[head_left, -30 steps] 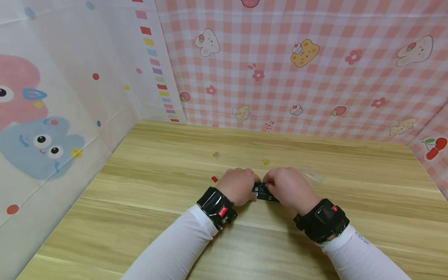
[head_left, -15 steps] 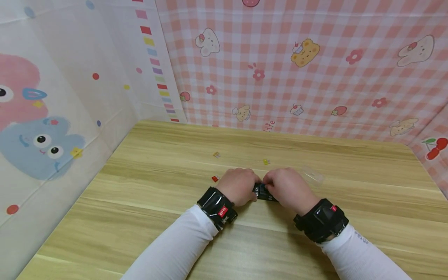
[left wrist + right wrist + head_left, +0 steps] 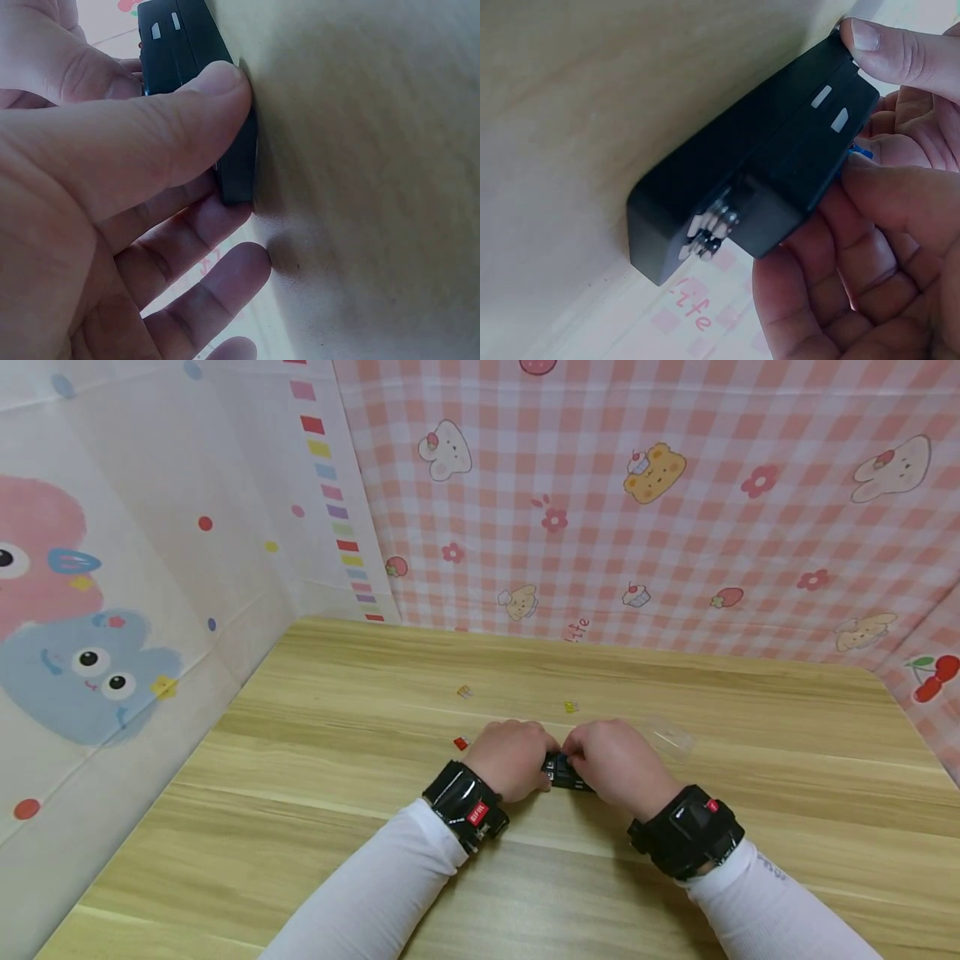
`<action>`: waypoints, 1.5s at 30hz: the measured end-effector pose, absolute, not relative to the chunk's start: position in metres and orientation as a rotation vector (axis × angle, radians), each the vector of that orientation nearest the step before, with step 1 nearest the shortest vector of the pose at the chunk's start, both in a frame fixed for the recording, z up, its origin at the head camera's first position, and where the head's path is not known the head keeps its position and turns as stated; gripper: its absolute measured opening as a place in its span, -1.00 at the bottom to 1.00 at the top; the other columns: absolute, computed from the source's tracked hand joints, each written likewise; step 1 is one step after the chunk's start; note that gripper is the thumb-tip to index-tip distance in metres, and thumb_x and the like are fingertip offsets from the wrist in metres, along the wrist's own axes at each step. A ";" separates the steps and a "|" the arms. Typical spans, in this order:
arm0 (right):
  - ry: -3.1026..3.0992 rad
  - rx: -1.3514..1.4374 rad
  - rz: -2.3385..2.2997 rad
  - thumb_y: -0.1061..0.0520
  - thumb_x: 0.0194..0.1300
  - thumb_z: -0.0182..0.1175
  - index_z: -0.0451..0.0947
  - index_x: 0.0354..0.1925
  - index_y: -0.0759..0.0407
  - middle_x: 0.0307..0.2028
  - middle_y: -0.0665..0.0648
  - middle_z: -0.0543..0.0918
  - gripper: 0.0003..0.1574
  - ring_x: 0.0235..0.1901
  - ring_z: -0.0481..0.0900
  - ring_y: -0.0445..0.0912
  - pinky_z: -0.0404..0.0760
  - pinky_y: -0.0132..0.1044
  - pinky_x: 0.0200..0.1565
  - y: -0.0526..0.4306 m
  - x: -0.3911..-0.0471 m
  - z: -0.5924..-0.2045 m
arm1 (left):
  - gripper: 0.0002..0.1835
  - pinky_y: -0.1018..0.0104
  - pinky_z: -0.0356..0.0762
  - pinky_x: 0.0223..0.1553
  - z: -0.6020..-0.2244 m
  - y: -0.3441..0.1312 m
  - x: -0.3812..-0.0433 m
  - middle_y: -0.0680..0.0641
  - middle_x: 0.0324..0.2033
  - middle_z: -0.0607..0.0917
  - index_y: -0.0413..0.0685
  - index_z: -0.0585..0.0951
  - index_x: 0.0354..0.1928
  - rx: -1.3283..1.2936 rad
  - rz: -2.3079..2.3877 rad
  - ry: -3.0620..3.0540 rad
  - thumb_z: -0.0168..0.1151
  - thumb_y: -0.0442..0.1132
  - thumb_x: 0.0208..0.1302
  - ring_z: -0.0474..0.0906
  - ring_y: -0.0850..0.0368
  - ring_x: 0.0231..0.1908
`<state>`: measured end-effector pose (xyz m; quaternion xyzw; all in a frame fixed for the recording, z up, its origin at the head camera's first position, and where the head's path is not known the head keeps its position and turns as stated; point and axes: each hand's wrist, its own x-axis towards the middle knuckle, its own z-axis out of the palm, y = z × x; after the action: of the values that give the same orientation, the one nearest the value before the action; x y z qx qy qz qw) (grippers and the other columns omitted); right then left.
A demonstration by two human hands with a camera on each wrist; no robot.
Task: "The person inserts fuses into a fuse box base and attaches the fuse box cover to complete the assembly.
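A black fuse block (image 3: 558, 772) with white markings lies on the table between both hands. My left hand (image 3: 513, 760) grips its left end; in the left wrist view the thumb lies over the edge of the block (image 3: 174, 45). My right hand (image 3: 618, 760) is at the block's right part, thumb and index finger together on its top. In the right wrist view these fingertips pinch a small blue blade fuse (image 3: 861, 152) at the block's top face, mostly hidden by them. Silvery metal terminals (image 3: 714, 229) stick out of the block's near end.
A red blade fuse (image 3: 461, 743) lies left of the left hand. Farther back on the wooden table (image 3: 337, 735) are an orange fuse (image 3: 465, 692) and a yellow fuse (image 3: 572, 707). A clear plastic cover (image 3: 670, 737) sits behind the right hand.
The blue spot at the right fingertips in the head view is now hidden. My right wrist has shifted very slightly left; the left hand and fuse block have stayed put.
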<state>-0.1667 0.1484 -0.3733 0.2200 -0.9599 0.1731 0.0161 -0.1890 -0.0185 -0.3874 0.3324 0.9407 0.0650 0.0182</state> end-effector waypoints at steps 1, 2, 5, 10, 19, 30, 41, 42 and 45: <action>-2.985 0.685 0.536 0.23 0.10 0.32 0.67 -0.46 0.03 -0.57 -0.10 0.55 -0.91 -0.57 0.40 -0.20 0.46 -0.30 -0.49 0.148 -0.167 -0.373 | -0.61 0.25 0.41 -0.32 -0.387 -0.019 -0.189 0.16 -0.31 0.61 0.25 0.68 -0.15 1.032 0.201 2.922 0.49 0.03 -0.11 0.42 0.24 -0.35; -2.984 0.688 0.536 0.23 0.10 0.32 0.68 -0.46 0.04 -0.57 -0.10 0.55 -0.91 -0.57 0.40 -0.20 0.46 -0.30 -0.49 0.148 -0.167 -0.374 | -0.61 0.24 0.41 -0.32 -0.387 -0.019 -0.189 0.16 -0.31 0.61 0.25 0.68 -0.15 1.032 0.200 2.921 0.49 0.03 -0.11 0.42 0.24 -0.35; -2.978 0.702 0.530 0.24 0.09 0.32 0.68 -0.45 0.03 -0.56 -0.11 0.57 -0.91 -0.56 0.41 -0.22 0.48 -0.30 -0.48 0.148 -0.166 -0.373 | -0.61 0.23 0.41 -0.30 -0.387 -0.019 -0.188 0.16 -0.30 0.61 0.24 0.68 -0.15 1.032 0.194 2.921 0.48 0.03 -0.11 0.43 0.24 -0.34; -2.971 0.733 0.527 0.28 0.08 0.29 0.69 -0.44 0.06 -0.53 -0.09 0.60 -0.87 -0.54 0.42 -0.23 0.51 -0.29 -0.44 0.148 -0.166 -0.373 | -0.61 0.23 0.42 -0.30 -0.387 -0.019 -0.188 0.16 -0.30 0.61 0.24 0.67 -0.15 1.029 0.189 2.922 0.48 0.04 -0.10 0.43 0.23 -0.33; -2.982 0.721 0.522 0.29 0.07 0.28 0.69 -0.45 0.05 -0.54 -0.09 0.59 -0.86 -0.54 0.42 -0.21 0.51 -0.28 -0.43 0.148 -0.167 -0.373 | -0.61 0.23 0.42 -0.31 -0.387 -0.019 -0.187 0.16 -0.29 0.61 0.24 0.67 -0.15 1.035 0.186 2.922 0.48 0.03 -0.10 0.43 0.23 -0.33; -2.959 0.754 0.505 0.27 0.08 0.30 0.69 -0.45 0.06 -0.55 -0.09 0.59 -0.88 -0.55 0.41 -0.21 0.51 -0.28 -0.44 0.149 -0.168 -0.373 | -0.62 0.25 0.40 -0.32 -0.386 -0.019 -0.188 0.17 -0.32 0.60 0.24 0.68 -0.16 1.027 0.195 2.916 0.48 0.03 -0.10 0.42 0.24 -0.36; -2.959 0.753 0.499 0.28 0.08 0.29 0.69 -0.44 0.06 -0.54 -0.08 0.59 -0.88 -0.55 0.41 -0.22 0.51 -0.29 -0.45 0.149 -0.167 -0.373 | -0.64 0.24 0.40 -0.33 -0.386 -0.019 -0.188 0.18 -0.33 0.60 0.25 0.68 -0.18 1.028 0.209 2.924 0.48 0.03 -0.11 0.42 0.25 -0.37; -2.958 0.754 0.498 0.28 0.08 0.29 0.69 -0.44 0.06 -0.55 -0.08 0.59 -0.88 -0.56 0.41 -0.22 0.51 -0.29 -0.45 0.149 -0.167 -0.373 | -0.64 0.24 0.40 -0.33 -0.386 -0.019 -0.188 0.18 -0.34 0.60 0.25 0.68 -0.18 1.029 0.210 2.924 0.48 0.03 -0.11 0.42 0.24 -0.37; -2.954 0.752 0.486 0.27 0.08 0.30 0.69 -0.45 0.06 -0.56 -0.09 0.59 -0.88 -0.57 0.41 -0.22 0.50 -0.30 -0.46 0.148 -0.167 -0.374 | -0.64 0.25 0.40 -0.34 -0.386 -0.019 -0.188 0.17 -0.34 0.60 0.25 0.68 -0.18 1.030 0.212 2.924 0.48 0.02 -0.11 0.42 0.24 -0.37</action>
<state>-0.1669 0.1480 -0.3737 0.2437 -0.9566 0.1575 0.0273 -0.1878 -0.0191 -0.3858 0.3315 0.9408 0.0682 0.0173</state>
